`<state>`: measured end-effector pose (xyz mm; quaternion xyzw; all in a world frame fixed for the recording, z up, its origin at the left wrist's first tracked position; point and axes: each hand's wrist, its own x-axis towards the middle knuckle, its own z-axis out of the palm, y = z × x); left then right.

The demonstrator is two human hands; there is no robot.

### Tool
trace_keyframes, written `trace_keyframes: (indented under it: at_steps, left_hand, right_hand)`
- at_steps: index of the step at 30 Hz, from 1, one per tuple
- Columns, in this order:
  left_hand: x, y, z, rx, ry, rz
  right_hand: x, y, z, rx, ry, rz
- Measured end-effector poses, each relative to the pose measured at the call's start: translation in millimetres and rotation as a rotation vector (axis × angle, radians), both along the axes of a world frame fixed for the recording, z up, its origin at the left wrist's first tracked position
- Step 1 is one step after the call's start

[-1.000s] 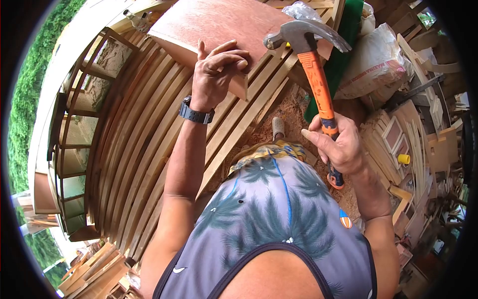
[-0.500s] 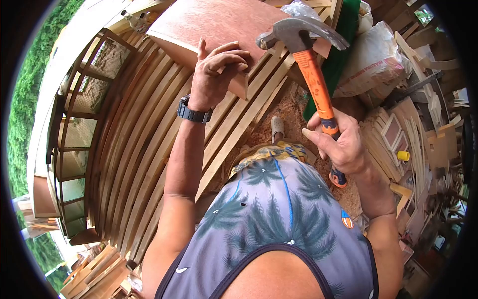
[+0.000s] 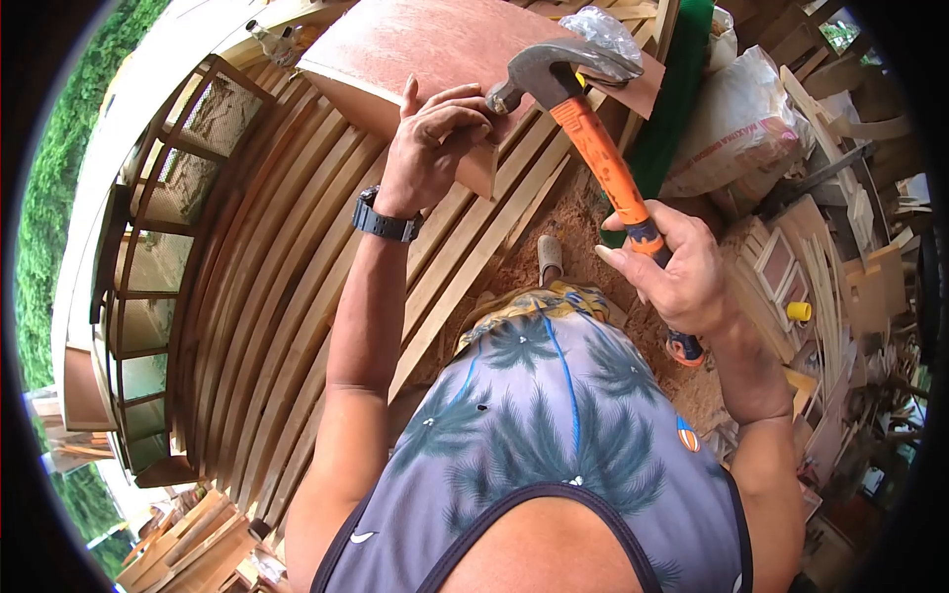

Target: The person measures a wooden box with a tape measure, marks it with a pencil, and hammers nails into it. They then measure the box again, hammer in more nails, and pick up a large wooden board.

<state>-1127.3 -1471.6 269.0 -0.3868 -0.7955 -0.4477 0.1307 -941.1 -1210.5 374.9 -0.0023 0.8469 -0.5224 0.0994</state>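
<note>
My right hand [image 3: 682, 267] is wrapped round the orange and black handle of a claw hammer [image 3: 603, 158]. The hammer's striking face is close beside the fingertips of my left hand [image 3: 435, 143], with its claw pointing to the right. My left hand is at the near corner of a reddish plywood sheet [image 3: 415, 49]. Its fingers are bent together in a pinch, one finger sticking up, and whatever is between them is hidden. A dark watch [image 3: 386, 217] is on the left wrist.
Under the plywood lie long wooden strips [image 3: 297, 247] side by side. A dark mesh-panelled frame [image 3: 148, 267] stands at left. Clear plastic [image 3: 603, 30] lies at the top, a white sack [image 3: 741, 128] at right. Sawdust [image 3: 573, 217] covers the ground; wood pieces and a yellow cup-like object [image 3: 800, 311] are at right.
The hammer has swung left and slightly down, bringing its head nearer my left fingertips. My right hand has shifted a little with it; my left hand has barely moved.
</note>
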Motion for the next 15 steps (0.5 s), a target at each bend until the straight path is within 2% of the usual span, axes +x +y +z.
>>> trace_keyframes:
  at_steps: [15]
  left_hand:
    - [0.4,-2.1,1.3,-0.028,-0.011,-0.005]
  right_hand:
    - [3.4,-6.6,-1.0,-0.056,-0.005,-0.019]
